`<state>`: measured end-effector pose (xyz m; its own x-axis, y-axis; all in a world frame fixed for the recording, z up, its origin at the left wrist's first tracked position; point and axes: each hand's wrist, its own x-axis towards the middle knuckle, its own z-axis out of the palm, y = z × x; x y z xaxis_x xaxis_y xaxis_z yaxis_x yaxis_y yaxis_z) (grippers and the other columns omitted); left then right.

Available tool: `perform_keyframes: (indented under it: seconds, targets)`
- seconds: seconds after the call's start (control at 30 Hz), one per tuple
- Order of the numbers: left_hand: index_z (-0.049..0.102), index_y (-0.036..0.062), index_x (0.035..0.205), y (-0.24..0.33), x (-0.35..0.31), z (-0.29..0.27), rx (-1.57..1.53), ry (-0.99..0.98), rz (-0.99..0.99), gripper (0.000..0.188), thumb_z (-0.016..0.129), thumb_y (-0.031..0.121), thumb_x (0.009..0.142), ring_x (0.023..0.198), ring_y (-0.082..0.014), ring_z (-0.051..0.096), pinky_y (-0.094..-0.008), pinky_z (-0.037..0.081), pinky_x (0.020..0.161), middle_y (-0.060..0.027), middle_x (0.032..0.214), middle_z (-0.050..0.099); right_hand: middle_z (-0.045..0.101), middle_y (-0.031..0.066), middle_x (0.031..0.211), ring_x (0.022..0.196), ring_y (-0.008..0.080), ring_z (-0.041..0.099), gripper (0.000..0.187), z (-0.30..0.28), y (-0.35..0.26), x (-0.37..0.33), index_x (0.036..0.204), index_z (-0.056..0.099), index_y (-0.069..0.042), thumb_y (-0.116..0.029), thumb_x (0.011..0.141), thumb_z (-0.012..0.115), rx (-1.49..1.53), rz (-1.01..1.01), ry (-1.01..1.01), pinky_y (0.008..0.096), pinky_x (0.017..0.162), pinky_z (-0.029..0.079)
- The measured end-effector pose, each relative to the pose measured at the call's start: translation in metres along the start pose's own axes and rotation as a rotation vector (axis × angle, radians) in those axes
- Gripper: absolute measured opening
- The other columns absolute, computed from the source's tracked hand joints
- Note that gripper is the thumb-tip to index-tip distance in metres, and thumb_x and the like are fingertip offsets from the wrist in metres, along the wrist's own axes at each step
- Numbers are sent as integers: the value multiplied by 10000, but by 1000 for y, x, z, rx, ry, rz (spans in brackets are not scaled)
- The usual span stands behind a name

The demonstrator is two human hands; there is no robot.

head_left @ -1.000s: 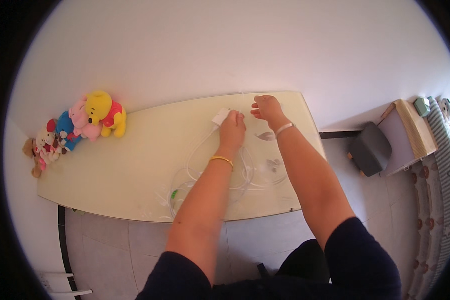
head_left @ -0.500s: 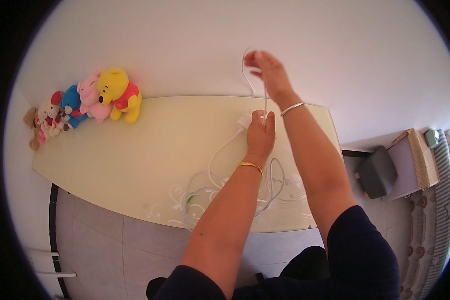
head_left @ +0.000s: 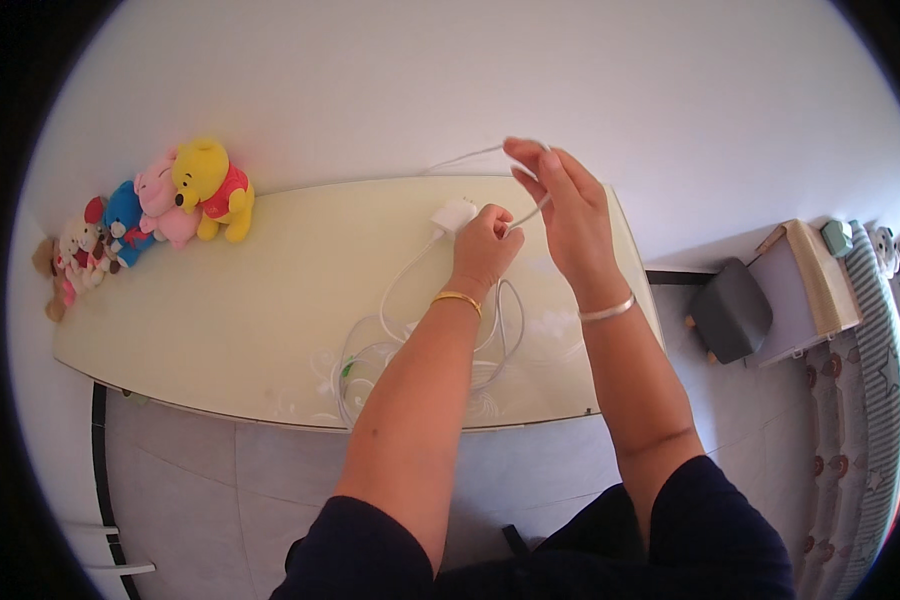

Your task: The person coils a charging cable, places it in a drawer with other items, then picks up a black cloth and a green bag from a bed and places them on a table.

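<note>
Left hand point(head_left: 485, 243): upper centre of the frame, fingers curled shut around a white charger block point(head_left: 453, 215) that pokes out to the hand's upper left; gold bangle point(head_left: 457, 298) on the wrist.

Right hand point(head_left: 560, 205): just right of the left hand and a little higher, raised in front of the wall; thumb and fingertips pinched together on a thin white cable point(head_left: 470, 155). The exact grip point is hard to make out against the pale wall. Silver bangle point(head_left: 608, 309) on the wrist.

White cable: one stretch arcs left from the right hand's fingertips, across the wall; another short stretch runs between the two hands. From the charger block it drops toward the lower centre of the frame and joins a loose heap of cable loops point(head_left: 410, 350) lying on the table, partly hidden under the left forearm. A small green piece sits at the heap's left edge.

Table point(head_left: 270, 290): pale cream, glossy top, spanning the middle of the frame, against a white wall.

Plush toys point(head_left: 155, 205): a row at the upper left of the frame, on the far left end of the table, well apart from the hands; yellow one with a red shirt, then pink, blue and smaller ones.

Grey box point(head_left: 730, 310): on the tiled floor, right of the table.
</note>
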<state>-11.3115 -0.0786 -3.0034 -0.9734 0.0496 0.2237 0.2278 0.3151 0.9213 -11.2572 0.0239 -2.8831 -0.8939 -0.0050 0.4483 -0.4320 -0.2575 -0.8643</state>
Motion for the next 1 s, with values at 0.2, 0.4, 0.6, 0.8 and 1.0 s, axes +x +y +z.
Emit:
perform_keyframes:
  seconds: [0.2, 0.4, 0.6, 0.8, 1.0]
  targets:
    - [603, 59, 927, 39, -36, -19, 70, -79, 59, 273, 626, 277, 764, 711, -212, 627, -325, 495, 677, -69, 754, 651, 618, 99, 1083, 1078, 177, 554, 259, 15, -59, 4, 1067, 609, 24, -163, 970, 458, 81, -129, 55, 326, 942, 437]
    - [615, 54, 894, 25, -78, -18, 65, -26, 87, 205, 637, 220, 776, 705, -201, 625, -318, 501, 680, -68, 761, 650, 644, 57, 971, 918, 162, 602, 160, -4, -82, -144, 956, 621, 1, -123, 933, 523, -484, 29, 73, 270, 813, 458]
    - [604, 30, 1072, 98, -172, -22, 326, -324, 152, 360, 662, 154, 739, 937, -248, 623, -330, 492, 831, -131, 1027, 644, 649, 168, 1012, 931, 330, 624, 176, -26, -123, -283, 1008, 648, -30, -103, 863, 582, -823, -66, 19, 367, 805, 496]
    - [565, 10, 1177, 233, -317, -132, 262, -235, 196, 362, 578, 98, 827, 1031, -209, 610, -308, 485, 883, -132, 1107, 634, 661, 154, 823, 696, 259, 630, 200, 24, -224, -372, 927, 662, -8, -180, 855, 592, -935, 521, 6, 303, 672, 501]
    - [613, 4, 1081, 175, -481, -268, 232, -270, -10, 247, 551, 79, 854, 937, -190, 637, -291, 492, 859, -115, 996, 667, 669, 128, 891, 792, 219, 636, 186, 204, -179, -493, 959, 661, 2, -144, 873, 583, -515, 387, -754, 318, 742, 502]
